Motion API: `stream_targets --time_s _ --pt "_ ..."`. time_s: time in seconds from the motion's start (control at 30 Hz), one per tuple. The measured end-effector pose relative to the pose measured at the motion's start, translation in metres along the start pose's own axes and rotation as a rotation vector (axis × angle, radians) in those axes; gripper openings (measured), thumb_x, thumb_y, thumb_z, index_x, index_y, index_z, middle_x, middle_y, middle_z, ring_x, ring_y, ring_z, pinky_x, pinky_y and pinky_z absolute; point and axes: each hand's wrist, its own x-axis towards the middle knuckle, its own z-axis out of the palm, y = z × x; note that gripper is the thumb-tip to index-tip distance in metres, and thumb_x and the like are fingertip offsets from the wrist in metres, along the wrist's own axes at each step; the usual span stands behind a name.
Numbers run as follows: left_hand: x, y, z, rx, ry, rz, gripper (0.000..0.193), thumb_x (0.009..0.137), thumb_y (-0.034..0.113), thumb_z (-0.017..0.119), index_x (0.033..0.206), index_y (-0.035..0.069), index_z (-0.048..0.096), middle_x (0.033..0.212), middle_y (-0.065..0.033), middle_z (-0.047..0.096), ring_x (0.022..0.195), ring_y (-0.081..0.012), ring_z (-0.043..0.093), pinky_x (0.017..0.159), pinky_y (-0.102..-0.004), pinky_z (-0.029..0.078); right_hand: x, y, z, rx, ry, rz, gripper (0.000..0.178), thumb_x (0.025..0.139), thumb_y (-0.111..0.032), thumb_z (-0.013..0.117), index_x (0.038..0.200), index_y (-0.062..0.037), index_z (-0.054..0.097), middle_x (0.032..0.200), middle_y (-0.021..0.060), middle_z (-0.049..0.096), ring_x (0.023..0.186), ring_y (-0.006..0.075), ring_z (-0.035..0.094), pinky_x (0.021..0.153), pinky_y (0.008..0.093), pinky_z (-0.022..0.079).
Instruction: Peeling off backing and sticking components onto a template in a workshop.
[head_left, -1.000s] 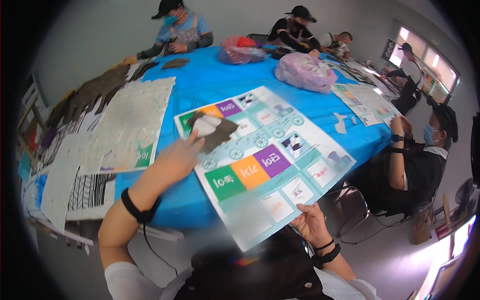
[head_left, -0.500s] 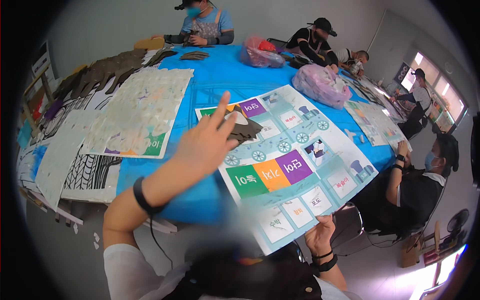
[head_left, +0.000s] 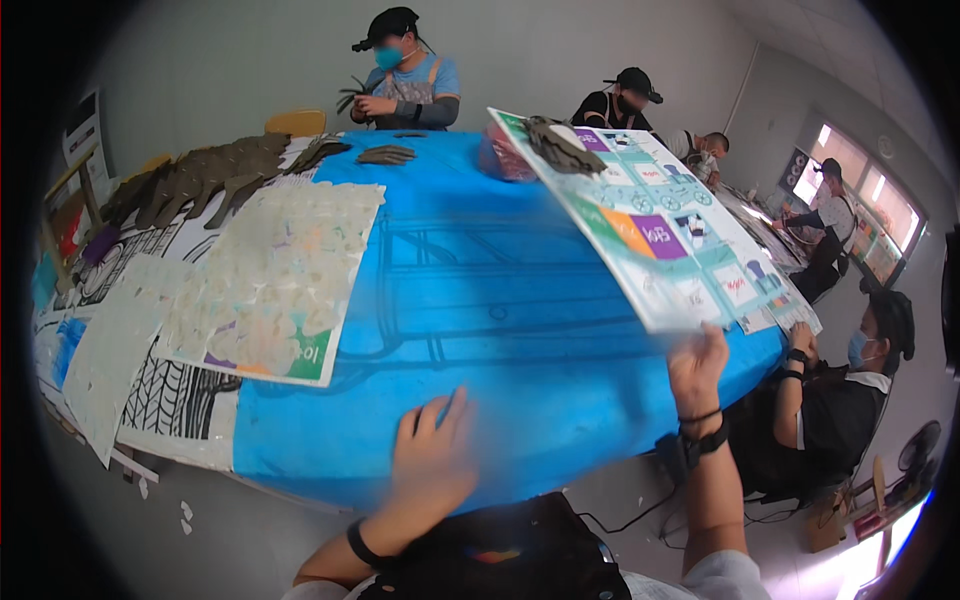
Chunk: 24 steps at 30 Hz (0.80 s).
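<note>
My right hand [head_left: 697,362] is closed on the near edge of a printed sheet board [head_left: 690,285], which has green, orange, purple and white squares. The board is tilted and raised over the right side of the blue-covered table. On its far end lies a dark grey-brown, glove-like piece [head_left: 565,148] with a pale patch; I cannot make out its exact kind. My left hand [head_left: 432,455] is held low over the table's near edge, slightly blurred, with fingers apart and nothing in it.
A second printed board [head_left: 270,290] covered with pale pieces lies on the left. Behind it is a heap of dark glove-like pieces [head_left: 200,180]. A pink bag [head_left: 503,158] stands behind the raised board. Co-workers sit at the far side and right; one person's hand [head_left: 800,340] is near the board.
The board in my right hand has moved away and to the right, with the dark piece still on it. My left hand has drawn back from above the board to the table's near edge.
</note>
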Motion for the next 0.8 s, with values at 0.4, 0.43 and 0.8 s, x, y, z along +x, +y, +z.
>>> stream_targets --time_s 0.4,0.43,0.8 --pt "0.011 0.009 -0.005 0.152 -0.161 -0.133 0.057 0.087 0.039 0.069 0.133 0.006 0.061 0.142 -0.0168 0.057 0.136 -0.0361 0.045 0.109 -0.0566 0.035 0.275 0.116 0.014 0.085 0.144 -0.005 0.032 0.089 -0.005 0.051 0.12 0.0021 0.056 0.113 0.0186 0.069 0.099 0.0322 0.072 0.083 0.0386 0.063" --pt "0.012 0.01 -0.006 0.148 -0.16 -0.131 0.056 0.088 0.039 0.068 0.132 0.005 0.062 0.141 -0.0168 0.058 0.134 -0.0366 0.048 0.108 -0.0568 0.036 0.287 0.124 0.01 0.074 0.155 0.011 0.032 0.09 -0.005 0.05 0.12 0.0023 0.056 0.113 0.019 0.069 0.1 0.0333 0.071 0.083 0.039 0.063" --pt "0.017 0.006 0.002 0.187 -0.168 -0.099 0.053 0.089 0.038 0.066 0.131 0.006 0.063 0.139 -0.0168 0.059 0.131 -0.0373 0.051 0.107 -0.0568 0.038 0.318 0.194 -0.005 0.148 0.22 0.16 0.038 0.088 -0.006 0.046 0.123 0.0092 0.053 0.113 0.0252 0.069 0.102 0.0372 0.072 0.077 0.0356 0.065"
